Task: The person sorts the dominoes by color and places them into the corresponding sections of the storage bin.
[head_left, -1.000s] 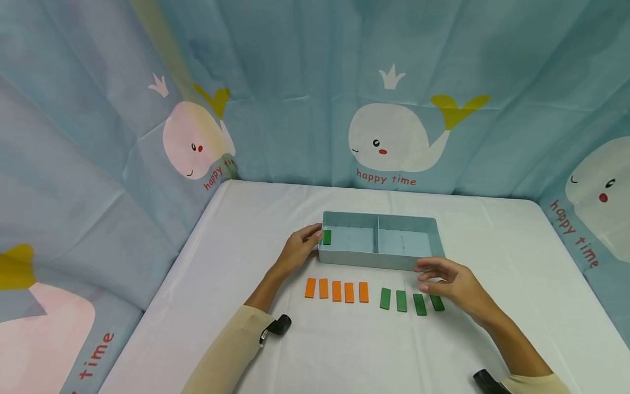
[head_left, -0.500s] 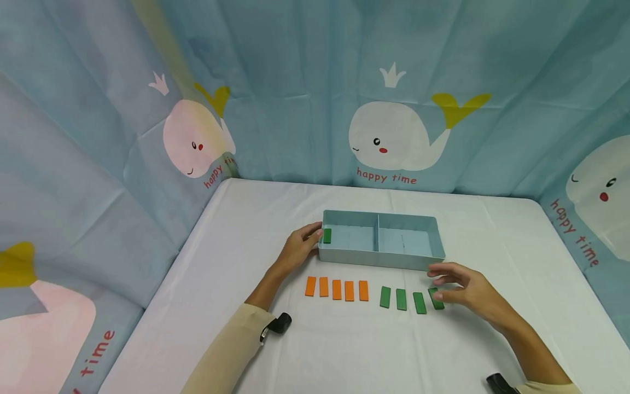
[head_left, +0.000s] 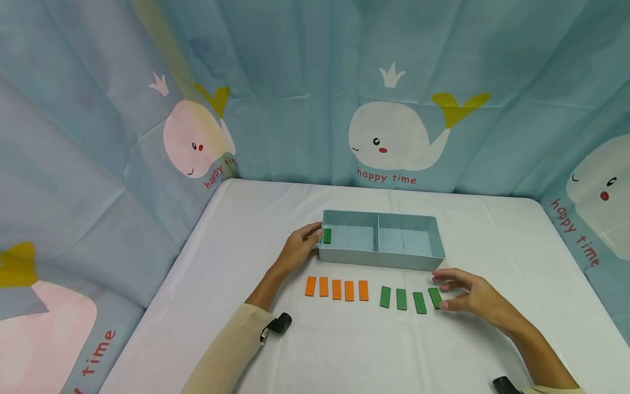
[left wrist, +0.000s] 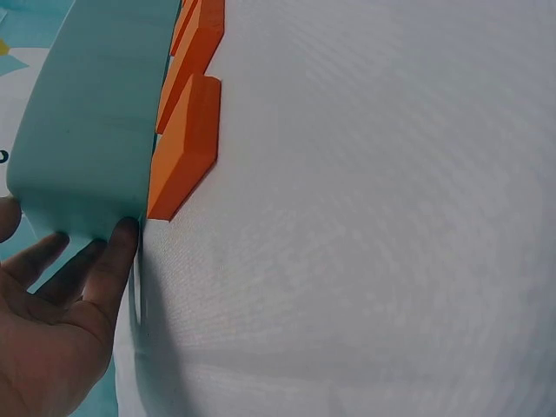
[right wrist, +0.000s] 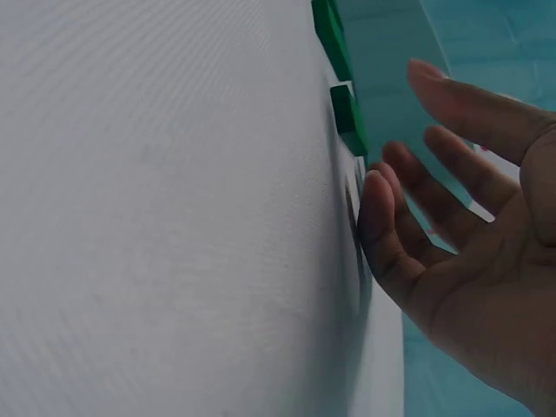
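My left hand [head_left: 297, 246] rests at the left end of a blue-grey box [head_left: 379, 259] with two compartments. In the left wrist view its fingertips touch the box's end wall, fingers fairly straight. One green tile [head_left: 327, 236] lies inside the left compartment, by the end wall near my left thumb. My right hand [head_left: 472, 295] is beside the rightmost green tile [head_left: 435, 298] of a row on the table, thumb overlapping its edge in the head view. In the right wrist view the thumb and fingers [right wrist: 378, 213] are spread apart with nothing between them.
Several orange tiles [head_left: 337, 290] stand in a row in front of the box's left half. More green tiles [head_left: 401, 299] continue the row to the right. A white cloth [head_left: 344, 350] covers the table; a whale-print curtain [head_left: 295, 137] hangs behind it.
My right hand has moved to the right and slightly toward the front, from the box's front right corner to beside the last green tile. The left hand and the box hold still.
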Motion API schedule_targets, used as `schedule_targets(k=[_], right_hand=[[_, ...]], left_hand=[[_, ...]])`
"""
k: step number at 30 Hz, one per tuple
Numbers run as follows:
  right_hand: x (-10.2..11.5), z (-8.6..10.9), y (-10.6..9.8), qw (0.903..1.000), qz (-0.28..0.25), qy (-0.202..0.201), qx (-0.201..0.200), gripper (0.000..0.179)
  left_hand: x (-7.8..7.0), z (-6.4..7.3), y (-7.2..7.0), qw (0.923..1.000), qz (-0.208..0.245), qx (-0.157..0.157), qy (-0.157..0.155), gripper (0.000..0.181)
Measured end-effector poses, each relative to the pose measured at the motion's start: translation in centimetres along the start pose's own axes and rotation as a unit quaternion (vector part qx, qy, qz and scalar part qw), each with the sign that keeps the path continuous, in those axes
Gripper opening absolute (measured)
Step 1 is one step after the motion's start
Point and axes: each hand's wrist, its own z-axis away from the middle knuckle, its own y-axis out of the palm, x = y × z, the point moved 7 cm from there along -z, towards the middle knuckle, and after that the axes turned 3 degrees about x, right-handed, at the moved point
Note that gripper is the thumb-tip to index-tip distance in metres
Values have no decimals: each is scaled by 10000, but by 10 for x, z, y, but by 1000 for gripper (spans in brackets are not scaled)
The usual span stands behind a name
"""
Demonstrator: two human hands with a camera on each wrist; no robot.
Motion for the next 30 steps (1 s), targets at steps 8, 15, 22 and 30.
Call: schedule_targets(k=[8,15,22,30], right_hand=[[-2,1,3,9999,82,-85,68,66],[-7,-1,5,9996,281,0,-8,67],[-10,-1,6,9994,313,132,-44,68],[-14,-1,8,9988,400,267,-126,67]], left_hand=[[0,1,0,10000,-3,-16,-26,54],[0,0,1,10000,1,2,-26,55],[0,0,1,10000,81,13,-19,54],[0,0,1,10000,-8,9,16,58]])
